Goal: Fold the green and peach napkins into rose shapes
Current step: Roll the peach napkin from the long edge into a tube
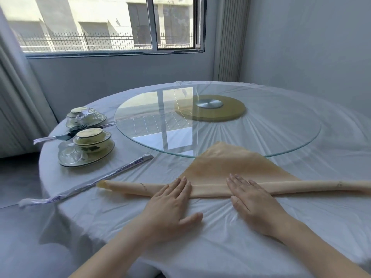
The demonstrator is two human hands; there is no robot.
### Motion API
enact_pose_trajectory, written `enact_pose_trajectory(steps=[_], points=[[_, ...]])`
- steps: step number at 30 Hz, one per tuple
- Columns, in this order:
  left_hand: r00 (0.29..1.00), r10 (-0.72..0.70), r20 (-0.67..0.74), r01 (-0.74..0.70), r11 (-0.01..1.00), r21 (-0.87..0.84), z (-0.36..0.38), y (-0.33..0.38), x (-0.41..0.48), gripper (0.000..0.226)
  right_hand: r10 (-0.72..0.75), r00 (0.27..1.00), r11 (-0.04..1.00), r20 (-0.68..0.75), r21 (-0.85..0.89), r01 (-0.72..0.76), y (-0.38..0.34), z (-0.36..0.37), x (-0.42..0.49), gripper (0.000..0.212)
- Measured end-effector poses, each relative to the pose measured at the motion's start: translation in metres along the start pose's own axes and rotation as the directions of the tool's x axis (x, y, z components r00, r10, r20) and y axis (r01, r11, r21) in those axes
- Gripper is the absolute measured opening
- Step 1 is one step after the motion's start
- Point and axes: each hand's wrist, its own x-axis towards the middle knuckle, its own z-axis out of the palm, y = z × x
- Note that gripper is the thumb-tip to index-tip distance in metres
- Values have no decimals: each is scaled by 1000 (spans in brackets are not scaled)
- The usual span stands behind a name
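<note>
Peach napkin: half-rolled triangle on surface. Left hand, right hand: fingers straight, open, pressing roll to keep it tight; apex beyond them. Dark coil leftward, perhaps green napkin.

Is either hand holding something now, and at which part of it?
Nothing is gripped. The left hand and right hand lie flat, straight fingers pressing the middle of the peach napkin on its rolled edge.
</note>
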Motion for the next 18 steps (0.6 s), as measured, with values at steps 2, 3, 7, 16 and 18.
enact_pose_trajectory(steps=[2,3,7,16,18], points=[[1000,-10,7,10,1000,-11,-2,-3,-3,110,-1,1000,1000,-4,-5,1,1,0,0,95],[1000,-16,9,16,1000,-14,-2,-5,-4,110,0,1000,1000,-5,-5,0,0,1,0,95],[997,-70,11,70,997,-34,0,-23,-9,114,-3,1000,1000,-2,-14,3,0,2,1,95],[972,-233,13,233,970,-73,0,-63,-34,113,-20,1000,999,-3,-38,20,4,5,4,95],[965,-261,13,261,962,-84,0,-69,-38,112,-20,1000,999,-4,-41,20,4,5,5,95]])
